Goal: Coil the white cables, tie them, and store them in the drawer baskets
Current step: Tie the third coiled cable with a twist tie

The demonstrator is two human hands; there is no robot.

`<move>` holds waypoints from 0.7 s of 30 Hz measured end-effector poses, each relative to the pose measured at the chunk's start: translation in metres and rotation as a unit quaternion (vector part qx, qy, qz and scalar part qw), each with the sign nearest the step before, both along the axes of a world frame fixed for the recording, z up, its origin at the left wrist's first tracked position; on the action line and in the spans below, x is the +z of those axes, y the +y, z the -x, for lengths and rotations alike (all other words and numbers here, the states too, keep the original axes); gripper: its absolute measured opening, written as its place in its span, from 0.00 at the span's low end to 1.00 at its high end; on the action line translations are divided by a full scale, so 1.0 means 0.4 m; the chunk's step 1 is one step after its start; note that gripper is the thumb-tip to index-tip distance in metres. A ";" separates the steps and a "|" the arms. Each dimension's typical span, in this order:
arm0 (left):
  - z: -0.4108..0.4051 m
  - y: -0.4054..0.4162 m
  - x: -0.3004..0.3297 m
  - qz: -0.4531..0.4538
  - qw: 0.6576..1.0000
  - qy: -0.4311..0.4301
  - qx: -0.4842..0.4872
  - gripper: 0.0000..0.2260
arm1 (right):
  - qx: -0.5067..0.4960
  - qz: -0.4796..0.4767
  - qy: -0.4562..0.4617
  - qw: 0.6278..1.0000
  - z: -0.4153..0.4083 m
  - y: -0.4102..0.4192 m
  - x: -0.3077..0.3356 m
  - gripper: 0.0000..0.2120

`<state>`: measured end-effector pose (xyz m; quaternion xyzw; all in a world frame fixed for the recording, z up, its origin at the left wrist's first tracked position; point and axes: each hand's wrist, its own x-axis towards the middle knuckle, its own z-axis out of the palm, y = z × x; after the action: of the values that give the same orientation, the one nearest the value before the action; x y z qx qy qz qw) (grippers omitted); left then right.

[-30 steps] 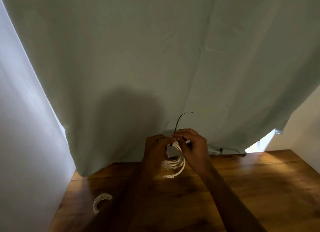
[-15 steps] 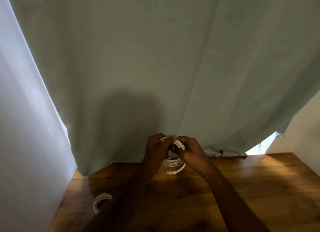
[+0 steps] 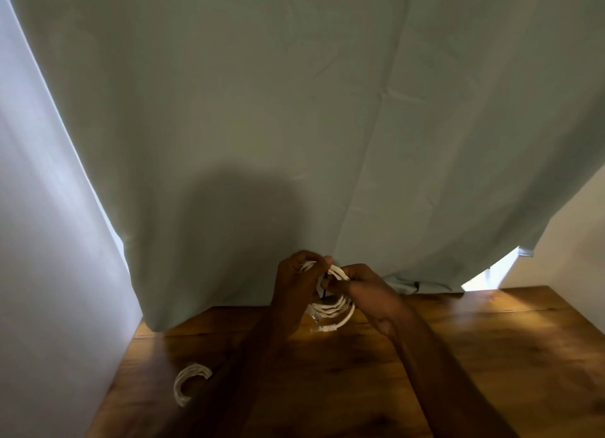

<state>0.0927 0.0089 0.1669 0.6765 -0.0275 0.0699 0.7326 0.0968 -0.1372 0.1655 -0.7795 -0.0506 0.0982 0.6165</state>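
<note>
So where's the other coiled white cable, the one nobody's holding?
It lies on the wooden table at lower left of the head view, the loose coil beside the left forearm, well below the curtain.

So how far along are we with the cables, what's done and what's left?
One coiled white cable already lies on the wooden table; whether it is tied I cannot tell. In hand: the left hand and right hand hold a second white coil with a dark tie at it, so tying is under way. Left: storing both; no drawer baskets are in view.
</note>
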 end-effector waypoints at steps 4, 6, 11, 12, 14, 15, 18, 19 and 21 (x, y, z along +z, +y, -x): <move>0.008 -0.003 0.015 0.037 0.998 0.045 -0.037 0.12 | 0.032 0.013 -0.019 0.999 0.002 -0.010 -0.006 0.10; 0.000 -0.004 0.012 0.052 0.996 0.072 -0.032 0.13 | 0.021 0.040 -0.057 0.997 0.010 -0.013 -0.011 0.08; -0.017 -0.010 0.000 0.045 0.993 0.110 0.000 0.14 | -0.070 0.177 -0.323 0.927 0.032 -0.026 -0.018 0.28; -0.014 -0.015 0.002 0.051 0.992 0.119 0.000 0.14 | -0.052 0.245 -0.378 0.891 0.035 -0.027 -0.019 0.28; -0.013 -0.025 0.004 0.067 0.990 0.127 -0.008 0.15 | -0.033 0.379 -0.444 0.811 0.038 -0.018 -0.020 0.27; -0.013 -0.029 0.003 0.070 0.989 0.126 -0.014 0.15 | -0.037 0.415 -0.459 0.784 0.039 -0.011 -0.020 0.26; -0.010 -0.031 0.014 0.087 0.987 0.133 -0.019 0.15 | -0.061 0.447 -0.497 0.741 0.035 0.001 -0.025 0.12; -0.014 -0.027 0.014 0.086 0.986 0.140 -0.019 0.15 | -0.065 0.436 -0.521 0.731 0.035 -0.001 -0.029 0.07; -0.023 -0.018 0.014 0.080 0.985 0.151 -0.016 0.14 | -0.068 0.387 -0.550 0.737 0.035 -0.011 -0.037 0.08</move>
<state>0.1018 0.0018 0.1727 0.6177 0.0784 -0.0424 0.7813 0.0829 -0.1414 0.1508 -0.8707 -0.2853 -0.3783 0.1320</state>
